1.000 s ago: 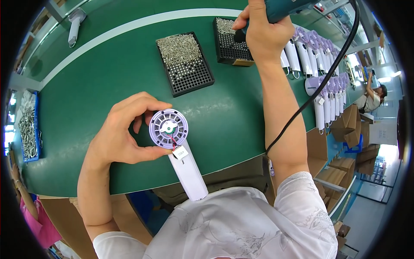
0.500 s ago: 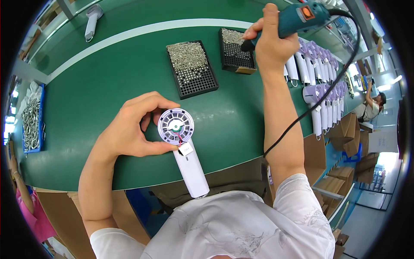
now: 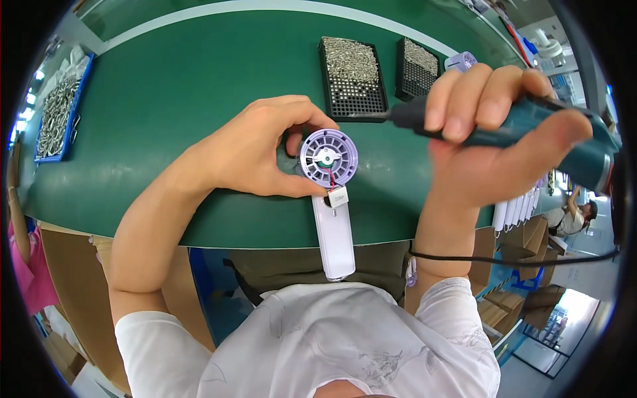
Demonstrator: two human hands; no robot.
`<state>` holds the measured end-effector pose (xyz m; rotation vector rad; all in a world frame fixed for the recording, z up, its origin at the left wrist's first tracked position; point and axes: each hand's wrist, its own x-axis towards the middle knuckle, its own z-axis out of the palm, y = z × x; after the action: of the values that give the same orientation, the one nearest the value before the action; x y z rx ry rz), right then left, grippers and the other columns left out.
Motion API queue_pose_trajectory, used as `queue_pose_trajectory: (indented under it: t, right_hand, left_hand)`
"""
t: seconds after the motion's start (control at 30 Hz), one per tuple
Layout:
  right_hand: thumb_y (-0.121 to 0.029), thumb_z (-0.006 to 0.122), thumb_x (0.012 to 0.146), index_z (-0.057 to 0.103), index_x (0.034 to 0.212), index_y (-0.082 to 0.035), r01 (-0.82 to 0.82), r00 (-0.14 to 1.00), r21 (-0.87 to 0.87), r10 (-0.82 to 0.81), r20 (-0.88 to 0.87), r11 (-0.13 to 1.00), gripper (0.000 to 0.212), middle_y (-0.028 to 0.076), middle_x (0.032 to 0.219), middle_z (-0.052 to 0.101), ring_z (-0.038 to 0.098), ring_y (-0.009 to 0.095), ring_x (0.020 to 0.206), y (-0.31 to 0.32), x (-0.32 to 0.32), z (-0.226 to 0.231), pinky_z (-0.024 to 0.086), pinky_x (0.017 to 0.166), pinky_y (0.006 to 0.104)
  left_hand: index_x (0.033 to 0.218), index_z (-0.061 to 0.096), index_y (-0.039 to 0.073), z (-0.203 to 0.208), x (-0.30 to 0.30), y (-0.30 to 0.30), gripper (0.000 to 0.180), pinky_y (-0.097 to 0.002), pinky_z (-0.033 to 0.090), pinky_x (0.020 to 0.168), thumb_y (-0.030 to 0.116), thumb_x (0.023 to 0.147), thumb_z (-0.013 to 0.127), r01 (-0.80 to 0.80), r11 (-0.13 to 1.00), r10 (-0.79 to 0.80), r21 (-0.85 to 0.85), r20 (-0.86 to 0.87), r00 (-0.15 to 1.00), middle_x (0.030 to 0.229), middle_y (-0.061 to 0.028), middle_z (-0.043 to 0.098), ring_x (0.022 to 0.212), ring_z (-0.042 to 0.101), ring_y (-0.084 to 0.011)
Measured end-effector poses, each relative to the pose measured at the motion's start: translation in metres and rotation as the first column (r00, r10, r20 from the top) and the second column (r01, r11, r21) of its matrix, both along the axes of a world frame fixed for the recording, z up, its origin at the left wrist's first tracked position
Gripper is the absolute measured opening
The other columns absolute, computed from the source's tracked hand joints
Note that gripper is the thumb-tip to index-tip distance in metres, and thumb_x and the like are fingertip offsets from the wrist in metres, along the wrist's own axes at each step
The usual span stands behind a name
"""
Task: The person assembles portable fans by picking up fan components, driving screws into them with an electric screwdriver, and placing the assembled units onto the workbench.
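Observation:
My left hand (image 3: 259, 149) grips the round head of a handheld fan (image 3: 335, 239) between thumb and fingers. The fan's lilac head shows a slotted ring, a white hub and red wires leading to a small white connector block. Its white handle points toward me past the table edge. In my right hand (image 3: 484, 139) is a teal electric screwdriver (image 3: 594, 149), fingers wrapped around it. It lies nearly level, its black nose and thin bit pointing left. The bit tip is above and right of the fan head, apart from it, and seen in front of a black screw tray (image 3: 361, 106).
A second screw tray (image 3: 415, 83) sits right of the first, near a lilac fan part (image 3: 460, 62). A blue bin (image 3: 50, 159) of metal clips stands at left. White fan handles (image 3: 514, 212) lie at right. The black cable (image 3: 531, 262) crosses my right forearm. Other people sit at both sides.
My right hand has swung the screwdriver down and nearer, its bit now leftward above the fan. The view has shifted, with the fan still held in my left hand.

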<state>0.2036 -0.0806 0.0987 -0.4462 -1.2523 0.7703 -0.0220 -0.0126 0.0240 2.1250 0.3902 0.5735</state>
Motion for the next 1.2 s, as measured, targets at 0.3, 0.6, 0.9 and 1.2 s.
queue_pose_trajectory:
  t: [0.3,0.6,0.9,1.2]
  right_hand:
    - [-0.065,0.044,0.101,0.064,0.122,-0.015,0.035,0.982,-0.01,-0.033,0.184,0.999,0.058,0.0,0.075,0.057,0.051,0.015,0.052,-0.002,-0.019,-0.013,0.046,0.048,0.0335]
    - [-0.056,0.048,0.104,0.057,0.124,-0.008,0.134,0.943,-0.039,-0.115,0.312,0.99,0.053,0.004,0.074,0.059,0.054,0.017,0.054,-0.005,-0.039,-0.015,0.049,0.05,0.036]
    - [-0.022,0.058,0.106,0.054,0.105,0.001,0.074,0.944,-0.004,-0.069,0.322,0.997,0.024,0.007,0.069,0.056,0.054,0.016,0.05,0.009,-0.051,-0.025,0.051,0.047,0.0335]
    - [-0.013,0.064,0.102,0.053,0.096,0.003,0.085,0.924,-0.045,-0.062,0.378,0.995,0.02,0.007,0.066,0.058,0.055,0.014,0.05,0.021,-0.055,-0.02,0.05,0.048,0.0299]
  left_hand:
    - [0.112,0.068,0.003,0.002,0.0,-0.002,0.059,-0.0318,0.049,0.065,0.026,0.064,0.094,-0.005,0.999,0.004,-0.053,-0.009,1.0,0.091,-0.0062,0.064,0.07,0.056,-0.0179]
    - [0.112,0.068,0.001,-0.003,-0.003,0.001,0.059,-0.0312,0.05,0.065,0.025,0.064,0.094,0.004,0.996,0.0,-0.089,0.053,0.999,0.094,-0.0076,0.065,0.071,0.056,-0.0179]
    - [0.109,0.066,-0.002,-0.002,0.0,-0.001,0.06,-0.0349,0.055,0.066,0.029,0.065,0.094,0.016,1.0,-0.016,-0.025,-0.006,1.0,0.094,-0.012,0.067,0.073,0.065,-0.0225]
    - [0.105,0.065,-0.002,0.003,-0.005,0.001,0.061,-0.0337,0.054,0.065,0.035,0.065,0.094,-0.02,0.996,0.019,-0.089,-0.016,1.0,0.092,-0.0108,0.066,0.072,0.061,-0.0211]
